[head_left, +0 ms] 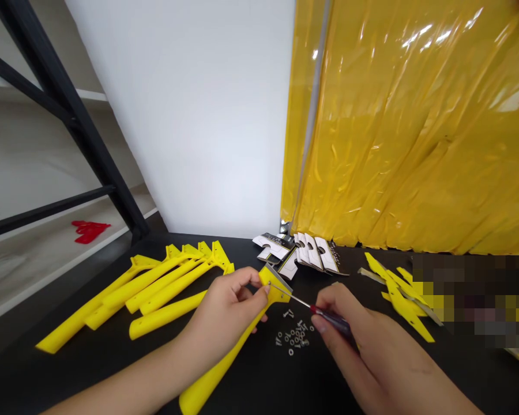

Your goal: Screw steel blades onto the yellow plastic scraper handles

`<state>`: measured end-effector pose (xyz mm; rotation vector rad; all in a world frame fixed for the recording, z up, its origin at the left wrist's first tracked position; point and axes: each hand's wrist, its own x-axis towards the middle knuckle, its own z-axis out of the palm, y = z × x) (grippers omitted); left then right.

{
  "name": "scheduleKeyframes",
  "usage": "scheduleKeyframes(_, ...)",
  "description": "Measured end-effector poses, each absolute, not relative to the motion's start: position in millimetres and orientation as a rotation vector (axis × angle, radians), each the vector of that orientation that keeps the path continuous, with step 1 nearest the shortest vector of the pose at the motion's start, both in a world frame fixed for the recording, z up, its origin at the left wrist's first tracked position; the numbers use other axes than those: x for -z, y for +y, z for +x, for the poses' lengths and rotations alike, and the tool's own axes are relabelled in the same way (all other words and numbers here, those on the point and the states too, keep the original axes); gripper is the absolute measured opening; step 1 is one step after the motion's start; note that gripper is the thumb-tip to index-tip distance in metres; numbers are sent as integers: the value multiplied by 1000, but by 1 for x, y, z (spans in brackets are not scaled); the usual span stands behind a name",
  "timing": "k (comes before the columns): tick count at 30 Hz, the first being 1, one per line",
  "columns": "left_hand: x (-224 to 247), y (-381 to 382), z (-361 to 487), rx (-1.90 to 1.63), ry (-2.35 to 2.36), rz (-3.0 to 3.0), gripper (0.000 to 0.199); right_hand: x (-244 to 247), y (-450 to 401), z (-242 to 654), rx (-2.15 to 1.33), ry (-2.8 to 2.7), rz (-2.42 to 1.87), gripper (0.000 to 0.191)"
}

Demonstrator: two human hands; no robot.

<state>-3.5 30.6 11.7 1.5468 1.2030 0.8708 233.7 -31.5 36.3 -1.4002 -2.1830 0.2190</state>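
My left hand is closed around the head end of a long-handled yellow scraper, which slants down toward the front of the table. A thin metal strip runs along the scraper's far edge. In my right hand is a screwdriver with a dark red handle. Its thin shaft points left, and the tip meets a screw spot on the scraper head beside my left thumb. Loose screws and nuts lie on the black table between my hands.
Several yellow scraper handles lie side by side at left. White-and-black cardboard sleeves are piled at the back. Flat yellow pieces lie at right, near a pixelated area. Behind stand a white panel and a yellow plastic curtain.
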Motion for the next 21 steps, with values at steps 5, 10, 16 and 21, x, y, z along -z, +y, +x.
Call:
scheduleKeyframes(5,-14,30,-3,-863,1216,1567,25,-34,-30,236,-367,-2104,-1388,20)
scheduleKeyframes(10,-16,29,-2,-868,1221,1569,24,-28,-24,240,-407,-2078,-1380,23)
scheduleKeyframes(16,-16,31,-2,-867,1226,1578,25,-30,-24,239,-337,-2132,-1371,23)
scheduleKeyframes(21,-15,32,-2,-862,1221,1570,25,-29,-22,238,-302,-2182,-1376,21)
